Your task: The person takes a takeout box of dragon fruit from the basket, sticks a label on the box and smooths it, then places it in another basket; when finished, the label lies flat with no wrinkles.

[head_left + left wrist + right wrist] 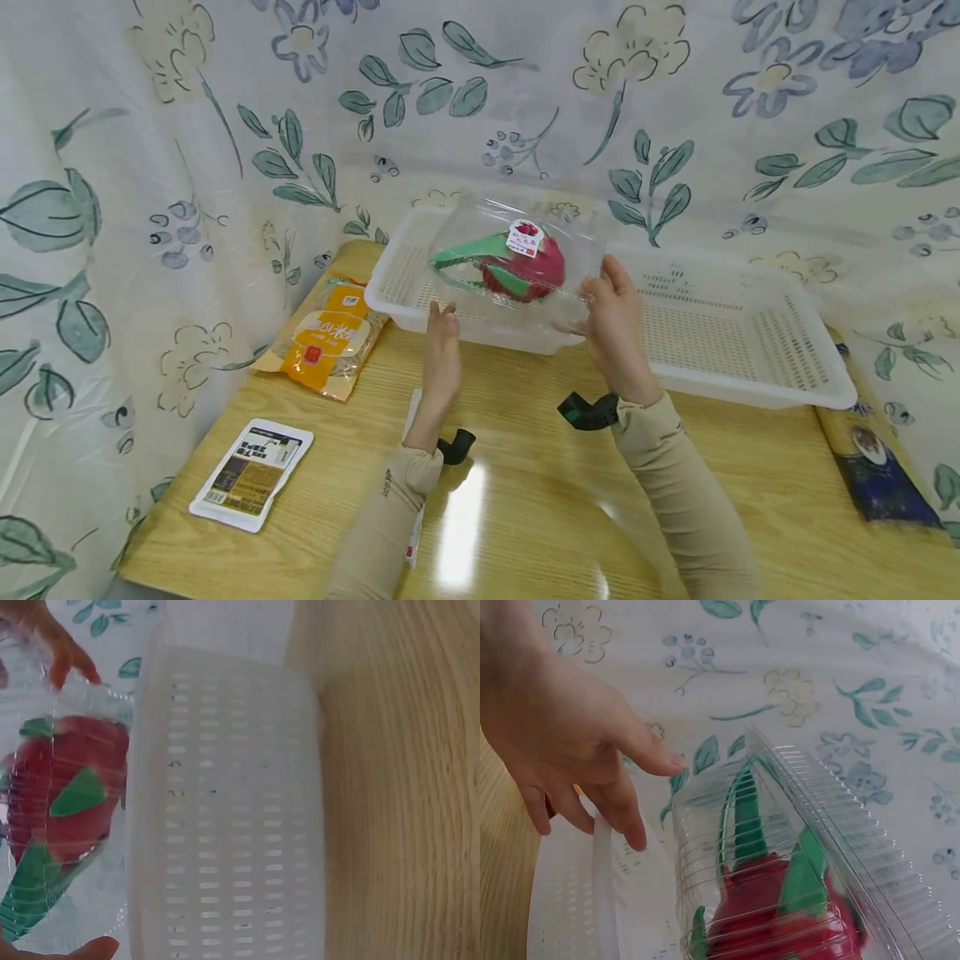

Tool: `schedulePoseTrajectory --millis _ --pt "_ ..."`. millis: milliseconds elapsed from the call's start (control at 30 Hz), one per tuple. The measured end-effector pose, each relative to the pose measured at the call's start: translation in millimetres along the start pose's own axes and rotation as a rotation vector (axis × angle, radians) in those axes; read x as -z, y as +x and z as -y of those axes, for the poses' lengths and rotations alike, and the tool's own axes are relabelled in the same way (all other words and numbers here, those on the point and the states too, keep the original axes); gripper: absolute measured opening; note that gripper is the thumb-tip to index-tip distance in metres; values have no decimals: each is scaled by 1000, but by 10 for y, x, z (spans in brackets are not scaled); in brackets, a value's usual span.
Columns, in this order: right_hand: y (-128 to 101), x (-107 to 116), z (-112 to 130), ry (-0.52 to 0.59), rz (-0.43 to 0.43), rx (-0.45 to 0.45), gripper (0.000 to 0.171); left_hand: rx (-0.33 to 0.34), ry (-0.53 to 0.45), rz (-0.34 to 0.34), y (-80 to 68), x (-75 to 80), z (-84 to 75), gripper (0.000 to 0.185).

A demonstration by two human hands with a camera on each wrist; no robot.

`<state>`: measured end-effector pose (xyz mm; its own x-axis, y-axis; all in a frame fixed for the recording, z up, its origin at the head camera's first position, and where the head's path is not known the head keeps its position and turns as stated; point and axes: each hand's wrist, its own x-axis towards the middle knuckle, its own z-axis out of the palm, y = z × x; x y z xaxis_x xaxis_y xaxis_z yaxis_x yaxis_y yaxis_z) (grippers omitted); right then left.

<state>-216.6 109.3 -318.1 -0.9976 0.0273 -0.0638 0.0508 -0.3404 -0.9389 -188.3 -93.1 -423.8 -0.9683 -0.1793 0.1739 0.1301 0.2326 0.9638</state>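
A clear plastic clamshell box with a red dragon fruit inside sits over the left end of a white slotted basket, near its front wall. The fruit's green scales trail off toward the left, so the long axis of the box runs roughly left to right across the basket, with a small label on the lid.

The box lies between the two hands, just beyond them. The right hand is at the right end of the box; its fingers are spread and loosely straight beside the ribbed wall, seemingly touching it or only just apart from it, not curled around it. The left hand stands upright at the left front corner, fingers straight and together, tips at the box's edge; from the left wrist view a thumb tip shows against the clear plastic, but I can't tell whether it presses or merely brushes. Neither hand has a grip. Both are about equally near, the right perhaps closer to the box's side.

The basket rests on a light wooden table, its long side running across toward the right. To the left of it lies an orange-and-clear packet of food, and nearer the table's front-left corner a flat white-edged packet. A dark printed packet lies along the right edge. Floral cloth hangs all around behind.
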Motion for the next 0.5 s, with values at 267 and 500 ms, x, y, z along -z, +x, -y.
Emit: schedulePoseTrajectory --millis 267,500 --pt "342 -199 -116 -43 -33 -46 67 0 40 -41 -20 -15 26 91" --pt "638 -302 -238 -158 -75 -43 67 10 24 -36 -39 -7 -6 78"
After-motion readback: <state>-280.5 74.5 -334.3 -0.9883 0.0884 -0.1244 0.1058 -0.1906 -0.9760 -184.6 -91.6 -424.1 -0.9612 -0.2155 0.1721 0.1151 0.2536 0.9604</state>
